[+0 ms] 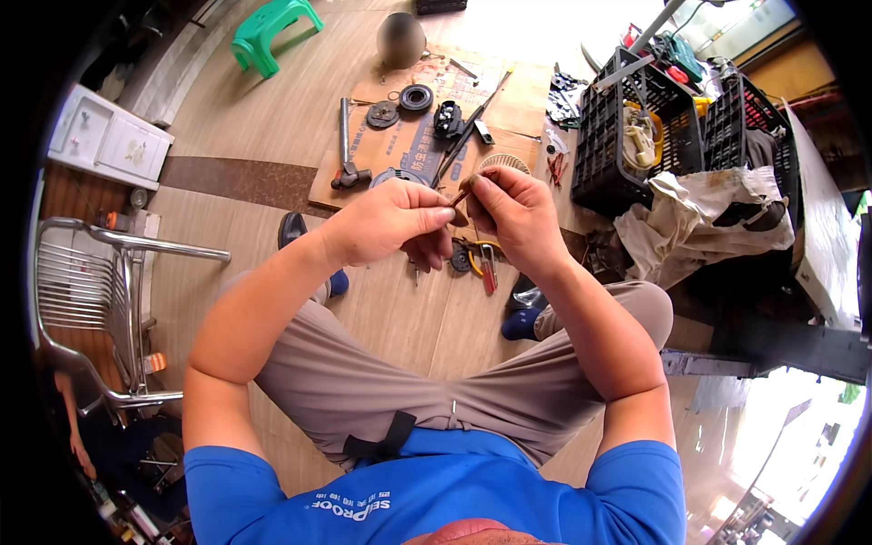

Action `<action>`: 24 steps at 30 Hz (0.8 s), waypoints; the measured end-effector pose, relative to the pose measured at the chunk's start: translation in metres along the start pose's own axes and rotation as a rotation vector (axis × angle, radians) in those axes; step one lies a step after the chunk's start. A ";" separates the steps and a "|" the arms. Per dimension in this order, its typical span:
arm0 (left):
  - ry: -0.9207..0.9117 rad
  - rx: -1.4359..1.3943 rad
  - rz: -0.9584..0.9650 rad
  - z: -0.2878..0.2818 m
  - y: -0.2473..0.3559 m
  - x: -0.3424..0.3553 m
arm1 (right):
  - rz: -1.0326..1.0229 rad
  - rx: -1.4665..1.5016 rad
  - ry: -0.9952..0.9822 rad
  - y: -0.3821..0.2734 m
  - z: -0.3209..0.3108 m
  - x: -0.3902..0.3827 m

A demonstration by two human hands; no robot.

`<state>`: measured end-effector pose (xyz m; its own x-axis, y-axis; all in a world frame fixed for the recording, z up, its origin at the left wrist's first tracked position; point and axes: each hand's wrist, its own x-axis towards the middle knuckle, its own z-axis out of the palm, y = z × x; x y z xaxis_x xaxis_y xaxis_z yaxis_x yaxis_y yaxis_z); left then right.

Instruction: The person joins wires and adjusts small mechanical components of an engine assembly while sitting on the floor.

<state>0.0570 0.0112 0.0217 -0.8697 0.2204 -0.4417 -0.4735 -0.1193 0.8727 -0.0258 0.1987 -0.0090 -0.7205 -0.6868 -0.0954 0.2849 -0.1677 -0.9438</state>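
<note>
My left hand (397, 218) and my right hand (518, 216) meet above the floor between my knees. Both pinch a small, thin reddish-brown piece (460, 197); its exact kind is too small to make out, and fingers cover part of it. Below the hands on the floor lie pliers with yellow handles (475, 258) and a red-handled screwdriver (490, 278). Just beyond my right hand, a pale ribbed round part (505, 163) is partly hidden. A hammer (345, 150), a black ring (416, 98), a dark disc (382, 113) and a black block-shaped part (448, 119) rest farther off.
A flat cardboard sheet (518, 95) lies under the parts. Black plastic crates (607, 136) with tools stand at the right, beside a pale crumpled cloth (699, 227). A metal chair (127, 309) and a white cabinet (109, 136) are at the left, a green stool (263, 34) beyond.
</note>
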 end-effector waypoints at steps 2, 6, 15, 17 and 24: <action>0.012 0.050 -0.006 0.000 -0.002 0.002 | 0.018 0.037 -0.016 0.004 -0.004 0.003; 0.114 0.081 0.035 0.001 -0.003 0.005 | 0.062 0.192 -0.008 0.004 -0.001 0.006; 0.308 0.143 0.085 0.009 -0.010 0.007 | 0.108 0.271 -0.039 0.010 -0.007 0.009; 0.366 0.514 0.281 0.010 -0.013 0.007 | 0.105 0.201 -0.019 0.010 -0.006 0.009; 0.294 0.716 0.467 0.011 -0.024 0.010 | 0.074 -0.013 0.072 0.002 0.000 0.005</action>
<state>0.0609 0.0274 -0.0016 -0.9986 0.0323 0.0409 0.0518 0.5183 0.8536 -0.0286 0.1946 -0.0111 -0.7414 -0.6446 -0.1867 0.3311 -0.1093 -0.9372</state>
